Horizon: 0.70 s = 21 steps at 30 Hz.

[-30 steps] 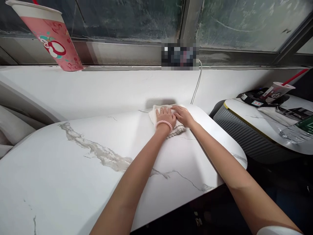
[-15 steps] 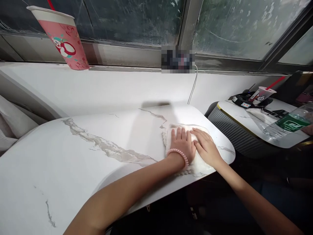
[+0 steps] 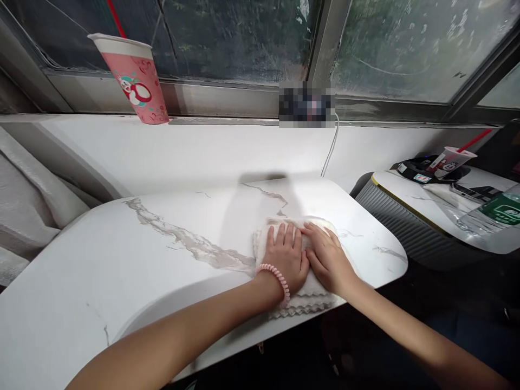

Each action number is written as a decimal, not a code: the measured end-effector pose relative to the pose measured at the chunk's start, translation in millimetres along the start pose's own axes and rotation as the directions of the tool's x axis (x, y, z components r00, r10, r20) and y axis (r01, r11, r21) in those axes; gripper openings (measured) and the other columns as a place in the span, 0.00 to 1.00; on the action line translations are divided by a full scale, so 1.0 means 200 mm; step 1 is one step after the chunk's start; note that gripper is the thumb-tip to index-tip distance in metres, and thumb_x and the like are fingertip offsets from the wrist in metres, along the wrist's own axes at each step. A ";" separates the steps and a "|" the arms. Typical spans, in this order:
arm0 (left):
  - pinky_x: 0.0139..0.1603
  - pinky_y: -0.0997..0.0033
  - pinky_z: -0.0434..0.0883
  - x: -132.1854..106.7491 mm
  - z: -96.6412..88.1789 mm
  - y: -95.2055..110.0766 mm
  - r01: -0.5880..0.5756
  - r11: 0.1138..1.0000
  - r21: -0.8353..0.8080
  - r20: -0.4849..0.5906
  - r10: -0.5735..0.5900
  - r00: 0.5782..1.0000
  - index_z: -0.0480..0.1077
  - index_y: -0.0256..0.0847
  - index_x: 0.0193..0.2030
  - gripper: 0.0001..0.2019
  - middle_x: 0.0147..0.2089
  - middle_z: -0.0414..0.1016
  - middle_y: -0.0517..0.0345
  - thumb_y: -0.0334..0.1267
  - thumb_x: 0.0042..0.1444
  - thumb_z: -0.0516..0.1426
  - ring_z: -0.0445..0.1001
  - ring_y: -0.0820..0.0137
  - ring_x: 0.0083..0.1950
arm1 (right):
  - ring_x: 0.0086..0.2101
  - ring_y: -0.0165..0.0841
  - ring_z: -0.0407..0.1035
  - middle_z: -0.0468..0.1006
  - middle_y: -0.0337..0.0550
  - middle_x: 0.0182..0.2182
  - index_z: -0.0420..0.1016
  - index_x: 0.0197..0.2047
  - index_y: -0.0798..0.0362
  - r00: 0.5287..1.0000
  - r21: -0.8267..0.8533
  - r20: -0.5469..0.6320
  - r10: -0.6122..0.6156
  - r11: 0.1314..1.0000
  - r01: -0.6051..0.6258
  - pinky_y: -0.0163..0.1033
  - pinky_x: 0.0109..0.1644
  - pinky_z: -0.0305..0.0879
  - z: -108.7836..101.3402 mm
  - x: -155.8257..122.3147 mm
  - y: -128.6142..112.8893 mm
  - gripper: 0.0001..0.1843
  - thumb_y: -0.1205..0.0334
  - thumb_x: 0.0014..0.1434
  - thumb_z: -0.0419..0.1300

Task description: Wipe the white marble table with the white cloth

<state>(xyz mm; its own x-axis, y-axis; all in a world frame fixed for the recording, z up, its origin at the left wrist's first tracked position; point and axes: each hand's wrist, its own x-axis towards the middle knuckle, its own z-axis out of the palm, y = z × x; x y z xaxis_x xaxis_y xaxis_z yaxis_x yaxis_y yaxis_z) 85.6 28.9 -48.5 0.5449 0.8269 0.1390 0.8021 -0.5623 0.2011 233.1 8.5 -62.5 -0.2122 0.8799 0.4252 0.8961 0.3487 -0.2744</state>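
Containers: on the window sill (image 3: 227,121), one pink cup (image 3: 134,84) with a white rim and a printed cartoon figure, a red straw (image 3: 116,19) projecting from the top. Fill level: not visible. On the second table (image 3: 402,187) at the right, one smaller cup (image 3: 450,162) with its own straw (image 3: 474,140), set on or in a black round tray (image 3: 418,176); exact seating not discernible. At the right border of the view, one clear bottle (image 3: 504,210) with a green label, cut off by the frame. Contents: not discernible.

Cloth position: white cloth (image 3: 317,288), layered and scalloped at the rim, flat on the marbled table (image 3: 101,260), close to the front edge.

Left hand (image 3: 286,260): palm down on the cloth, fingers extended and slightly parted, without a grip; pink coil bracelet (image 3: 280,279) at the wrist. Right hand (image 3: 331,260): just beside, palm down on the cloth, fingers extended and closer together, likewise without a grip.

Differences from one second earlier: cloth and both hands shifted from the wall side to the front edge; cloth spread wider; grey vein (image 3: 268,192) near the back now exposed. Pink cup: same place on the sill, farther right in the view.
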 end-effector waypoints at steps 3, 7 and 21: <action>0.72 0.43 0.45 0.09 -0.01 -0.08 0.045 0.999 0.013 0.000 -0.045 0.999 0.56 0.30 0.69 0.28 0.72 0.53 0.41 0.42 0.65 0.42 0.49 0.52 0.73 | 0.61 0.44 0.60 0.70 0.52 0.59 0.66 0.58 0.51 1.000 0.023 -0.008 -0.004 1.000 0.004 0.59 0.65 0.53 0.06 0.14 0.02 0.24 0.66 0.60 0.46; 0.72 0.49 0.45 0.28 -0.04 -0.27 0.074 0.997 0.012 -0.011 -0.074 0.997 0.58 0.32 0.68 0.27 0.71 0.55 0.44 0.41 0.65 0.43 0.51 0.57 0.72 | 0.58 0.46 0.62 0.73 0.53 0.56 0.69 0.53 0.53 0.999 0.054 -0.027 0.028 0.998 -0.027 0.57 0.63 0.54 0.17 0.39 0.05 0.21 0.66 0.58 0.47; 0.71 0.58 0.49 0.71 -0.06 -0.73 0.211 0.977 -0.004 -0.136 -0.210 0.968 0.63 0.41 0.62 0.21 0.65 0.65 0.52 0.41 0.65 0.44 0.59 0.63 0.67 | 0.54 0.46 0.65 0.76 0.51 0.51 0.72 0.49 0.52 0.999 0.156 -0.032 0.018 0.988 -0.013 0.55 0.62 0.55 0.46 1.04 0.15 0.19 0.66 0.58 0.47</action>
<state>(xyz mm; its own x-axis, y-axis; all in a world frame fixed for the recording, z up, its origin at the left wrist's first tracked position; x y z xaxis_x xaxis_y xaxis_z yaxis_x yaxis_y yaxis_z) 42.9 229.0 -45.8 0.3262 0.9182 0.2247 0.8979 -0.3753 0.2300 179.3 231.5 -61.8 -0.1830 0.8752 0.4477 0.8272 0.3832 -0.4110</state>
